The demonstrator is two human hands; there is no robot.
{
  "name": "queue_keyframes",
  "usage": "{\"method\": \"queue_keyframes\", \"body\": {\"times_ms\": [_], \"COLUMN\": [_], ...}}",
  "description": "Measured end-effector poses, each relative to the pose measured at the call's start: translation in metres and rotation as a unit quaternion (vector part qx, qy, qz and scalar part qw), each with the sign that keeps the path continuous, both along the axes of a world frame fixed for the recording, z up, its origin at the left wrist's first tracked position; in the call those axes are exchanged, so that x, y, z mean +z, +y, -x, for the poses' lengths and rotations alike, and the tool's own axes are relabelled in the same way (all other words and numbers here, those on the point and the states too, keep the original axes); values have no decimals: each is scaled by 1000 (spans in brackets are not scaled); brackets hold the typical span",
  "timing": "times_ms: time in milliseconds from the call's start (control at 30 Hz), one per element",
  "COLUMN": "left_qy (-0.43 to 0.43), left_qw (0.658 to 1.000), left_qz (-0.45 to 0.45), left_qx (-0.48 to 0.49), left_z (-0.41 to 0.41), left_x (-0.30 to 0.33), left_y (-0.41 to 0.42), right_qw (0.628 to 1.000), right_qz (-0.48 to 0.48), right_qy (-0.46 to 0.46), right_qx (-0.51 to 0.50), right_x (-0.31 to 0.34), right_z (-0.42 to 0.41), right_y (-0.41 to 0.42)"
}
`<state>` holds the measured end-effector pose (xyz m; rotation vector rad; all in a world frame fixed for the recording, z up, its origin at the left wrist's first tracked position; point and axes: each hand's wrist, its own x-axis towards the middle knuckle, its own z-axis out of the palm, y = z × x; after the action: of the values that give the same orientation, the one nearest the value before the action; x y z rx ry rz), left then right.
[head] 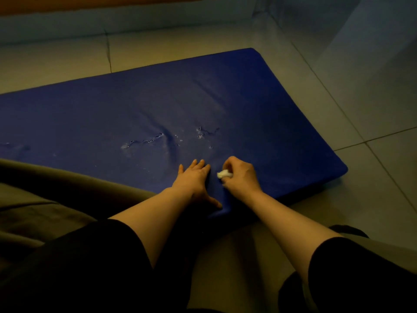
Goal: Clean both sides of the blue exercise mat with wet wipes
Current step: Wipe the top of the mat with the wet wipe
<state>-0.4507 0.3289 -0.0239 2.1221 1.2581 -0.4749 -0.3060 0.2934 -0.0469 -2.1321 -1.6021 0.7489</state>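
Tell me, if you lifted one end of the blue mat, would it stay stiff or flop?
The blue mat would probably bend and sag rather than stay flat: its surface shows soft creases and dents. Its thick, rounded edge suggests foam padding, so likely light for its size. The cover looks smooth and wet in spots, so maybe a little slippery.

The picture is dim, with a yellow-green cast. The lower third of the frame sinks into near-black shadow. Small glints of glare show on the wet patches of the blue mat (pixel 158 105). Floor (pixel 372 132) tile lines bend at the right edge; the upper right looks hazy and soft.
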Motion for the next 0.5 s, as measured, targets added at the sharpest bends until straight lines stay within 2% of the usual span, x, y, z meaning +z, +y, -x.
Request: {"method": "queue_keyframes", "body": {"times_ms": [100, 200, 333, 400, 500], "left_qy": [-3, -8, -53, -47, -53], "left_qw": [1000, 1000, 992, 991, 989], "left_qz": [-6, -10, -86, -95, -83], "left_qx": [8, 15, 77, 85, 111], "left_z": [0, 5, 9, 8, 7], "left_x": [-1, -4, -9, -10, -10], "left_y": [0, 0, 4, 6, 6], "right_qw": [998, 1000, 996, 996, 1000], "right_qz": [-21, -20, 12, 25, 27], "right_qy": [13, -12, -39, -42, 2], "right_qx": [54, -11, -84, -70, 0], "right_x": [-4, -9, -9, -4, 8], "right_z": [14, -10, -25, -10, 26], "right_y": [3, 8, 19, 25, 29]}}
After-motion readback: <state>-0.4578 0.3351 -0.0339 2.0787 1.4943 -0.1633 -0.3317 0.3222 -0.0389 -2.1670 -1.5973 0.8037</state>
